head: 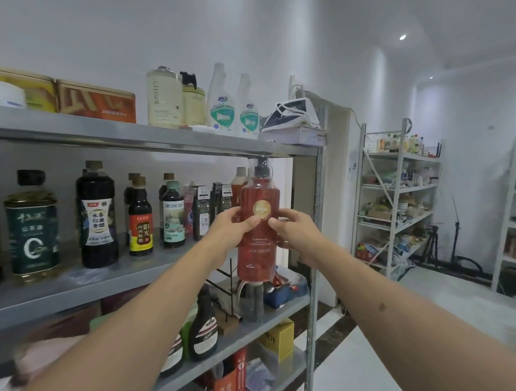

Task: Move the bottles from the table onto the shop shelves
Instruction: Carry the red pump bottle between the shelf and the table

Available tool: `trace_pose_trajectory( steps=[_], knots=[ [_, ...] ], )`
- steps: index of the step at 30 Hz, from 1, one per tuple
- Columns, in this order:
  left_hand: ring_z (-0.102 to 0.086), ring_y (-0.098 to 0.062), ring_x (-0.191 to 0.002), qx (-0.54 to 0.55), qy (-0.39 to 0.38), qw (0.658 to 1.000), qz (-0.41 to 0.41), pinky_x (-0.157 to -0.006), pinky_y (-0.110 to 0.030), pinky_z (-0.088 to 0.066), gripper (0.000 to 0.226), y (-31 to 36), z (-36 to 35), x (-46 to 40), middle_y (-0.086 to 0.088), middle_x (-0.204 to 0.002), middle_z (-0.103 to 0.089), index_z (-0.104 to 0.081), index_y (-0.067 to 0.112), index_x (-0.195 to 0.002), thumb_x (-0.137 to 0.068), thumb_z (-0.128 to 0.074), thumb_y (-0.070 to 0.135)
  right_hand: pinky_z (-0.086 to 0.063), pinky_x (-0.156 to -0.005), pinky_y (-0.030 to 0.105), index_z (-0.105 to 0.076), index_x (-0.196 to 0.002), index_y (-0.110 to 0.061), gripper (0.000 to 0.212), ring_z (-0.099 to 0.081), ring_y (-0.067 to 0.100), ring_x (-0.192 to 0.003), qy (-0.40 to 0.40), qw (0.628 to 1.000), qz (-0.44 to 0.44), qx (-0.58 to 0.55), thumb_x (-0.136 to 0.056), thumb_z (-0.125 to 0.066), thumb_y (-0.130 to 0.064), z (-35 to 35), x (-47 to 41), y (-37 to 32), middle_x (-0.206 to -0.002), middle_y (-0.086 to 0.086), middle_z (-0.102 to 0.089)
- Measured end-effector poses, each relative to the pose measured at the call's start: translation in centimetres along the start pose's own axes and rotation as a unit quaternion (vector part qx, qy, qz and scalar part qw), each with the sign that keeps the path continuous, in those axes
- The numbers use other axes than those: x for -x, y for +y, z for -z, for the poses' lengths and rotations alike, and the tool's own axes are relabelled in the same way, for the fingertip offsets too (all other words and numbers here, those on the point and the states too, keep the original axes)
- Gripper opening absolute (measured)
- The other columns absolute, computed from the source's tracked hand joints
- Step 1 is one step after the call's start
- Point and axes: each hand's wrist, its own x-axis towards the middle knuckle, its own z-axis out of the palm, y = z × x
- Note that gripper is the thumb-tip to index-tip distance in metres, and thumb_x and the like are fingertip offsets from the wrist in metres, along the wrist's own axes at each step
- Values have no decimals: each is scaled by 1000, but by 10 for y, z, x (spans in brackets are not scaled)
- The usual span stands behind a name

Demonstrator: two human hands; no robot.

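Red pump bottle (259, 224) upright between left hand (233, 228) and right hand (293, 232), both grips curled round it.

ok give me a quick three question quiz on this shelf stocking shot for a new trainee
1. True or false: only one hand holds the red pump bottle.
2. Multiple choice: the red pump bottle is A) standing on the top shelf, B) held in the air in front of the right end of the middle shelf, C) lying on the floor.
3. Fill in: on the top shelf, the thing resting on a white box at the right end is a clothes ____.

Key
1. False: the left hand and the right hand both grip it.
2. B
3. iron
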Motion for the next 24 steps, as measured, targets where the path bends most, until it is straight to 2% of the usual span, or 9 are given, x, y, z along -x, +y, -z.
trace_pose_trajectory(
  steps=[8, 11, 16, 18, 21, 24],
  knots=[
    [-68, -23, -108, -14, 12, 1000, 24, -100, -49, -54, 33, -19, -48, -83, -3, -116, -71, -60, 22, -126, -94, -70, 26, -55, -68, 27, -55, -138, -11, 35, -67, 26, -109, -15, 999, -13, -27, -103, -58, -12, 42, -82, 28, -123, 11, -67],
    [-68, -23, -108, -21, 20, 999, 26, -99, -49, -55, 39, -26, -60, -111, -2, -117, -71, -60, 21, -131, -93, -71, 27, -57, -73, 29, -56, -139, -11, 36, -68, 26, -108, -17, 999, -11, -33, -103, -57, -12, 54, -112, 41, -121, 10, -68],
    [-68, -20, -104, -30, 33, 999, 15, -97, -44, -55, 36, -40, -75, -162, 0, -114, -71, -60, 20, -127, -94, -71, 27, -57, -72, 27, -59, -135, -11, 32, -68, 26, -108, -21, 999, -6, -36, -102, -58, -11, 66, -167, 59, -120, 11, -69],
    [-69, -20, -103, -37, 36, 999, 13, -93, -42, -56, 40, -45, -79, -184, -1, -115, -72, -60, 19, -130, -93, -72, 29, -58, -75, 28, -60, -131, -11, 29, -68, 25, -104, -24, 999, 3, -32, -103, -57, -10, 68, -191, 65, -119, 12, -69],
    [-70, -16, -98, -43, 41, 998, 5, -76, -31, -55, 38, -50, -82, -218, -1, -112, -73, -62, 19, -128, -93, -72, 30, -57, -80, 31, -61, -127, -13, 25, -67, 23, -97, -28, 999, 15, -37, -103, -56, -9, 72, -227, 71, -115, 12, -70],
    [-70, -13, -92, -50, 45, 998, -11, -67, -23, -53, 35, -49, -86, -251, -1, -110, -72, -62, 18, -127, -94, -71, 27, -58, -78, 29, -61, -129, -10, 27, -68, 22, -96, -35, 998, 17, -39, -103, -56, -9, 79, -264, 73, -116, 12, -70]
  ],
)
